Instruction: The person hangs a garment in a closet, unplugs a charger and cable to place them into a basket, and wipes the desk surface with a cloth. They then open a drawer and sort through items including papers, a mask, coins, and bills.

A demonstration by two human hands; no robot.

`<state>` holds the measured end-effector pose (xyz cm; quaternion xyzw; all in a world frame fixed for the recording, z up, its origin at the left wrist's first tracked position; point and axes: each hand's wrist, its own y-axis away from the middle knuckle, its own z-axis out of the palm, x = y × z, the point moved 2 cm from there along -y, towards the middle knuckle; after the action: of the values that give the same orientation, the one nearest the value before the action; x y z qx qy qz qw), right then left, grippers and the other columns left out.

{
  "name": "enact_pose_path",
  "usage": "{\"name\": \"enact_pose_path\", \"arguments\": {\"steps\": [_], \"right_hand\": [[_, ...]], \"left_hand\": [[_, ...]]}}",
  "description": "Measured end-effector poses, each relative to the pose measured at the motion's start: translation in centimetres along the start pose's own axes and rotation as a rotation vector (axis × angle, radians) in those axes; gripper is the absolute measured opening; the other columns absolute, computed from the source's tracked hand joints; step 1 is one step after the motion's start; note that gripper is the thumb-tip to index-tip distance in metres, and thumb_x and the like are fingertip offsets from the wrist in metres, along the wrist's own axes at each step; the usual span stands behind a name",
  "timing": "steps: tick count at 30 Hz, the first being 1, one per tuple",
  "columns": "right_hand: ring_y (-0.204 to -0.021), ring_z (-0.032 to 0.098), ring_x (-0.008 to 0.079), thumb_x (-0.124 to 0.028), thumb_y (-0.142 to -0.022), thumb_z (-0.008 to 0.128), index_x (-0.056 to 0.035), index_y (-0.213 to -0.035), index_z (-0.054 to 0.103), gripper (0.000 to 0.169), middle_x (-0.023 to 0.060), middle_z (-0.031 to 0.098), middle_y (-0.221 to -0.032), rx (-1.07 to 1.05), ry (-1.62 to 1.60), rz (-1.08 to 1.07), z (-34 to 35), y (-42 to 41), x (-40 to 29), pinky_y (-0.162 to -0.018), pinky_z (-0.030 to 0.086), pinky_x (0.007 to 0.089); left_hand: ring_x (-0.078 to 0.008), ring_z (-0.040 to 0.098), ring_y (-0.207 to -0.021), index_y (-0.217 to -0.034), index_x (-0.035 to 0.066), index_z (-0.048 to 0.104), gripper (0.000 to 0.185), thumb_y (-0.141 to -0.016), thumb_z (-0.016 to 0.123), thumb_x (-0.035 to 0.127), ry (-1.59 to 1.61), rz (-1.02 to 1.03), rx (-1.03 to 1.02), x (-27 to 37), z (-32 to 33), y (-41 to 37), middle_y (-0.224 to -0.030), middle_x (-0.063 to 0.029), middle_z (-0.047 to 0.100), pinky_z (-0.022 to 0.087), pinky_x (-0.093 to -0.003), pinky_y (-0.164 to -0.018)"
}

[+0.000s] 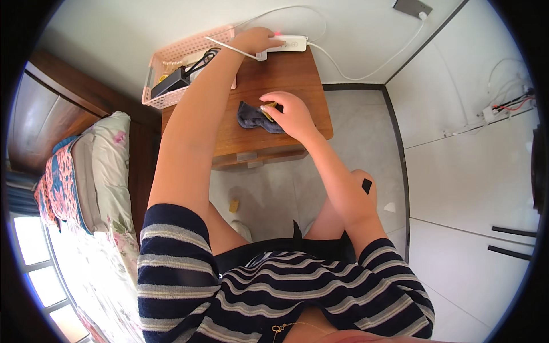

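Observation:
My left hand [256, 40] reaches to the back of a wooden bedside cabinet [274, 77], its fingers on the left end of a white power strip [294, 43]. A white plug and cable hang by the strip. Nearer the cabinet's front, my right hand [291, 112] has its fingers curled around a small yellow item [270, 112], whose kind I cannot tell. Below that hand lies a dark grey cloth [253, 118], crumpled on the cabinet top and partly hidden by the fingers.
A pink perforated basket [156, 81] holds a black power adapter [169, 82] and cables at the cabinet's left. A bed with floral bedding [113, 158] stands left. White cabinet doors [463, 180] rise at right. A small yellow piece [233, 206] lies on the tiled floor.

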<state>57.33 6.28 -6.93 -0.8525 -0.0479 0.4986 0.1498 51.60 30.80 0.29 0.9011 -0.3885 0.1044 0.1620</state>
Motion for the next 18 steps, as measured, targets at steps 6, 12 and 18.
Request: {"name": "enact_pose_path", "arguments": {"steps": [6, 12, 18], "right_hand": [[-0.105, 0.067, 0.0314, -0.005, -0.086, 0.07, -0.0032, -0.097, 0.074, 0.012, 0.0087, 0.074, -0.107, 0.156, 0.102, -0.166, 2.1, 0.8, -0.5, -0.092, 0.053, 0.0426], [-0.104, 0.066, 0.0311, -0.005, -0.087, 0.07, -0.0035, -0.096, 0.074, 0.01, 0.008, 0.074, -0.106, 0.191, 0.089, -0.198, 2.7, 1.1, -1.3, -0.091, 0.053, 0.0424], [-0.102, 0.067, 0.0305, -0.005, -0.088, 0.07, -0.0038, -0.1, 0.074, 0.012, 0.0098, 0.074, -0.104, 0.293, -0.05, -0.186, 1.8, 0.8, -1.0, -0.09, 0.053, 0.042]], "left_hand": [[-0.0334, 0.062, -0.123, -0.143, -0.002, 0.058, 0.094, -0.077, 0.079, 0.061, -0.075, -0.019, -0.006, 0.1, -1.1, -0.3, -0.135, -0.0214, 0.065, 0.05, -0.04, -0.102], [-0.0285, 0.067, -0.111, -0.133, 0.005, 0.067, 0.066, -0.071, 0.086, 0.023, -0.137, -0.09, -0.301, 0.3, -3.5, -0.1, -0.124, -0.0121, 0.071, 0.056, -0.0414, -0.094], [-0.0277, 0.06, -0.126, -0.142, 0.009, 0.061, 0.065, -0.087, 0.074, 0.041, 0.2, -0.082, -0.443, 2.6, -2.9, 2.1, -0.141, -0.0127, 0.061, 0.056, -0.0432, -0.099]]}}
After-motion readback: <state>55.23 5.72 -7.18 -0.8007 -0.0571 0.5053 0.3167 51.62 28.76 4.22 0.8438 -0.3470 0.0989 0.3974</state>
